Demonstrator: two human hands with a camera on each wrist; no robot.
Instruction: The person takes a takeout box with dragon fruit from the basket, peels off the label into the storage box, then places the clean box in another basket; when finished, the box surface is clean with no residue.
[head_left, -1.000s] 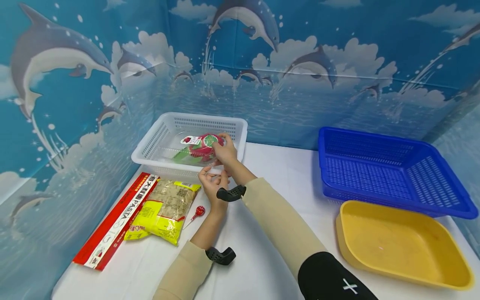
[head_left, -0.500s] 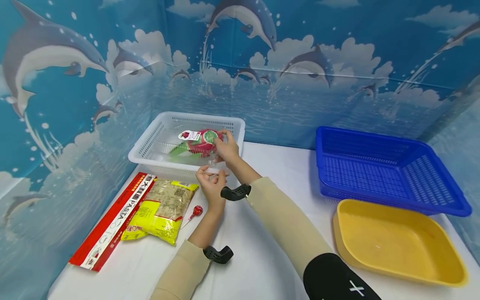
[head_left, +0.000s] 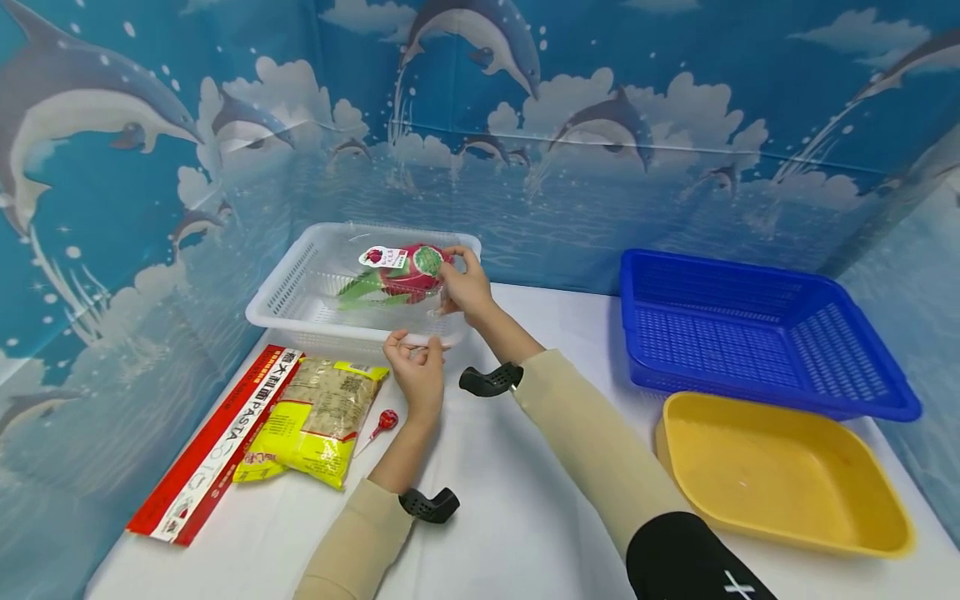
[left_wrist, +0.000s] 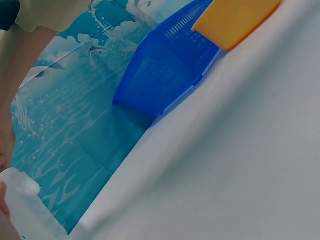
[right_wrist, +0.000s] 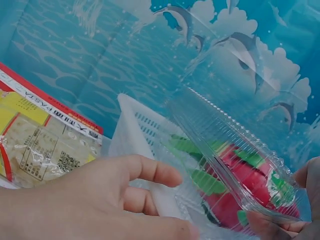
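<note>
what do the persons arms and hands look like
The left hand and right hand are bare. Beige sleeves leave the wrists uncovered, with a curved black device at each sleeve end. Farther up on the right is a black section bearing a white cross mark.

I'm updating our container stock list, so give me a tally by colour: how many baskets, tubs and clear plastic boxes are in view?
White basket: 1
Blue basket: 1
Yellow tub: 1
Clear plastic box: 1
Total: 4
</note>
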